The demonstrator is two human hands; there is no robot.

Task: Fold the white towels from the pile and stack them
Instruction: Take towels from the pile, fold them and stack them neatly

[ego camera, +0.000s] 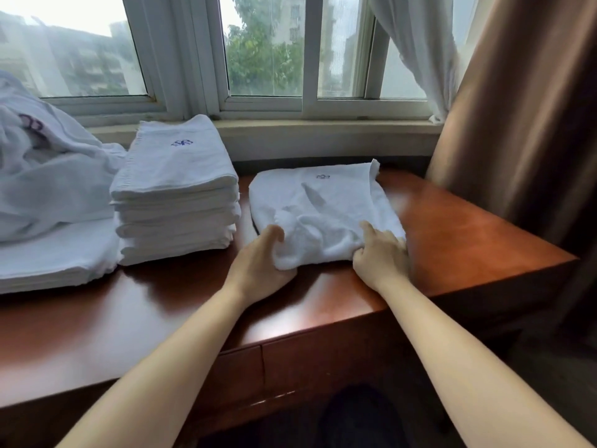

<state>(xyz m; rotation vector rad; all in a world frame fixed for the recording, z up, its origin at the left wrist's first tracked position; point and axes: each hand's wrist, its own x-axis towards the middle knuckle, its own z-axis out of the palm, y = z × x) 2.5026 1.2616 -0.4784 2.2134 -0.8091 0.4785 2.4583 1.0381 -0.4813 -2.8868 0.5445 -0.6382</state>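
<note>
Gripping the near edge of the white towel (323, 215) on the wooden desk (468, 234), we are curling our left hand (261, 263) around its bunched left corner and our right hand (381, 257) around its right corner, the fingertips of both tucked out of sight in the cloth. Just to its left, the stack of folded towels (176, 195) is sitting with a small blue emblem on top, too small to read. Beyond that, the unfolded pile (48, 176) is running off the left edge, under the window (265, 53).
</note>
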